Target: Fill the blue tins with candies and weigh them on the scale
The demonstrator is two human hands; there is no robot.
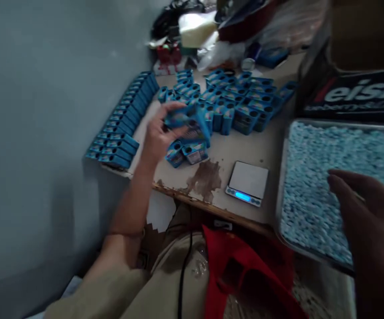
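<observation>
My left hand (160, 135) grips a blue printed box (193, 124), raised above the table and smeared by motion. Two similar boxes (195, 153) stand on the tabletop just under it. Over a metal tray (281, 190) filled with small light-blue pieces (315, 195) is my right hand (368, 208). Its thumb and forefinger come together at the tips; what they hold, if anything, is hidden. Between the hands lies a small digital scale (248, 179) with a lit blue display and a bare plate.
Stacked blue boxes (122, 124) line the wall side. More boxes with dark round openings (235, 97) crowd the table's middle. Plastic bags (221, 55) and clutter fill the back. A dark carton (354, 93) stands behind the tray. Below the table edge hangs red material (218, 252).
</observation>
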